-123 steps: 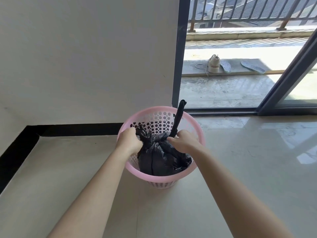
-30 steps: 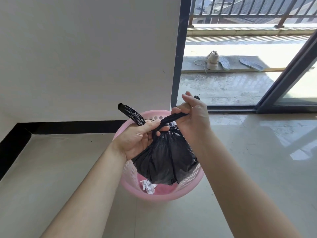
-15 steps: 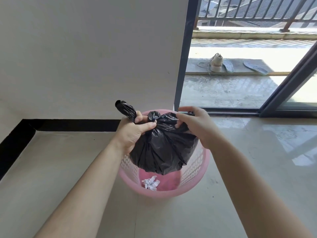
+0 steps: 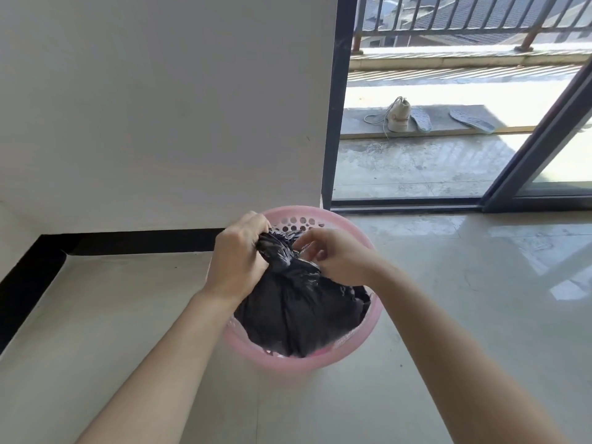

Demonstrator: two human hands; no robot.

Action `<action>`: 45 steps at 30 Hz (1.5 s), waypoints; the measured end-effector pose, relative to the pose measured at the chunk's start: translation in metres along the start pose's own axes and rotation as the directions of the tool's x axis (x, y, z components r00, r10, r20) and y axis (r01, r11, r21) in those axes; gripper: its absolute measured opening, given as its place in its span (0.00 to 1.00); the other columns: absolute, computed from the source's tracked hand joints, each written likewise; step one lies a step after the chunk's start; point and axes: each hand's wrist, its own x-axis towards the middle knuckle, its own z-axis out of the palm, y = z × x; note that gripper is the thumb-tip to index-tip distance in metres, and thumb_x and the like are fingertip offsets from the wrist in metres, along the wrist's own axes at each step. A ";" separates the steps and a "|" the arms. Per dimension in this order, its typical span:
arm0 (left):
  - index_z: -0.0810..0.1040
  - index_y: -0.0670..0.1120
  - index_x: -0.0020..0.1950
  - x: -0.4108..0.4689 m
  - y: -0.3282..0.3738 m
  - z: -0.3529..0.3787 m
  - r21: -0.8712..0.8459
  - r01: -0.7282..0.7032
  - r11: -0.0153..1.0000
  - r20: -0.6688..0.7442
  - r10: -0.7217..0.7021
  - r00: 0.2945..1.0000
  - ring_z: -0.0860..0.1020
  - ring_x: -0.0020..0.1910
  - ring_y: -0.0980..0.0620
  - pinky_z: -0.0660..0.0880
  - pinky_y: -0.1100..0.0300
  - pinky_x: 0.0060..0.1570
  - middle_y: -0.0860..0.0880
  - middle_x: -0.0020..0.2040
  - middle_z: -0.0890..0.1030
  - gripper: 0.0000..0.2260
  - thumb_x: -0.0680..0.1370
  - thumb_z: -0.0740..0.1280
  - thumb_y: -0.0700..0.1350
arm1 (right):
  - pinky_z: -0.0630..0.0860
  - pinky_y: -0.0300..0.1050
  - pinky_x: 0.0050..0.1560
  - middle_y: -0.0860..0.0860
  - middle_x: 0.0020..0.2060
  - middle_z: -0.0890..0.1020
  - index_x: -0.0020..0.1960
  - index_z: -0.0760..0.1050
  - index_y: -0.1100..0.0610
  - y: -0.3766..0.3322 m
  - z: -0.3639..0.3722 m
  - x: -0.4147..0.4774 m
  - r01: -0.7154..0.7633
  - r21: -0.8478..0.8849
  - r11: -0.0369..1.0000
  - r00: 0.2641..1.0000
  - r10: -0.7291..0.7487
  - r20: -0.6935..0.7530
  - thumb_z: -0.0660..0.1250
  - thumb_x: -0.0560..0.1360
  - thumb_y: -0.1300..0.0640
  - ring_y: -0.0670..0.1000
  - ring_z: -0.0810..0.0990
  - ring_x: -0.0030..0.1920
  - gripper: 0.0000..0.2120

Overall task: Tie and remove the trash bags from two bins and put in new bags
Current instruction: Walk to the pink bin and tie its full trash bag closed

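Head view: I am looking down over two bare forearms at a pink perforated bin [image 4: 320, 363] that stands on the pale tiled floor [image 4: 464, 299], close to the white wall [image 4: 160, 107] and its black skirting [image 4: 144, 241], just beside the foot of the dark door frame [image 4: 336, 100]. The black trash bag [image 4: 298, 315] sits inside the bin, its body filling most of the opening, with its gathered neck rising above the rim between my two hands. My left hand [image 4: 238, 254] is at the left of the neck, fingers curled tightly around the bunched plastic. My right hand [image 4: 339, 257] is at the right of the neck, fingers bent and close together, pinching the twisted plastic at the top. I cannot tell from here how far the knot is closed, since the fingers cover it. Through the open doorway I see a wet concrete balcony, where a pale shoe [image 4: 398, 118] with loose laces stands on a raised ledge, two insoles [image 4: 421, 119] lying flat just to its right, and a metal railing [image 4: 464, 14] beyond them.
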 end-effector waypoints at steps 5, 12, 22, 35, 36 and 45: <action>0.68 0.45 0.42 -0.009 0.005 0.006 -0.124 0.310 0.943 -0.135 -0.326 0.936 0.72 0.33 0.50 0.66 0.58 0.34 0.49 0.33 0.75 0.11 0.70 0.70 0.35 | 0.69 0.31 0.37 0.42 0.39 0.76 0.62 0.76 0.48 -0.011 -0.005 -0.002 0.080 -0.060 0.995 0.995 -0.084 -0.062 0.64 0.71 0.69 0.41 0.74 0.36 0.24; 0.78 0.46 0.45 0.005 0.018 -0.001 -0.737 0.639 0.222 0.393 -0.629 0.671 0.81 0.34 0.51 0.75 0.64 0.30 0.47 0.39 0.84 0.08 0.76 0.69 0.33 | 0.71 0.34 0.40 0.37 0.30 0.73 0.59 0.80 0.45 -0.007 0.004 0.001 0.166 -0.116 0.979 0.947 -0.191 -0.257 0.67 0.71 0.66 0.39 0.73 0.34 0.22; 0.81 0.39 0.51 0.008 0.013 -0.002 -0.729 0.683 0.047 0.430 -0.744 0.511 0.82 0.35 0.46 0.80 0.59 0.35 0.41 0.40 0.84 0.10 0.74 0.67 0.28 | 0.65 0.23 0.47 0.35 0.40 0.75 0.57 0.84 0.49 -0.008 0.014 0.004 0.207 -0.122 0.971 0.923 -0.235 -0.305 0.71 0.75 0.63 0.32 0.74 0.40 0.14; 0.76 0.45 0.37 -0.001 0.014 0.012 -0.772 0.618 0.149 0.303 -0.769 0.564 0.79 0.32 0.50 0.79 0.60 0.37 0.47 0.33 0.80 0.14 0.70 0.68 0.26 | 0.82 0.41 0.40 0.51 0.39 0.85 0.55 0.82 0.53 -0.008 0.001 -0.004 -0.018 0.306 0.952 1.000 0.009 0.029 0.71 0.77 0.53 0.45 0.84 0.36 0.08; 0.76 0.45 0.37 -0.002 0.015 0.012 -0.764 0.610 0.211 0.268 -0.757 0.597 0.79 0.32 0.52 0.79 0.62 0.36 0.47 0.34 0.80 0.15 0.70 0.68 0.25 | 0.83 0.44 0.38 0.51 0.39 0.85 0.54 0.81 0.53 -0.007 0.002 -0.003 -0.032 0.322 0.946 0.998 0.050 -0.046 0.70 0.78 0.52 0.46 0.84 0.35 0.07; 0.74 0.46 0.47 -0.007 0.013 0.020 -0.725 0.519 0.452 0.163 -0.620 0.768 0.84 0.47 0.51 0.78 0.62 0.50 0.50 0.44 0.78 0.18 0.68 0.70 0.26 | 0.71 0.25 0.44 0.35 0.46 0.82 0.56 0.84 0.45 0.009 0.008 0.008 0.086 0.024 0.996 0.937 -0.073 -0.342 0.70 0.78 0.50 0.34 0.79 0.40 0.09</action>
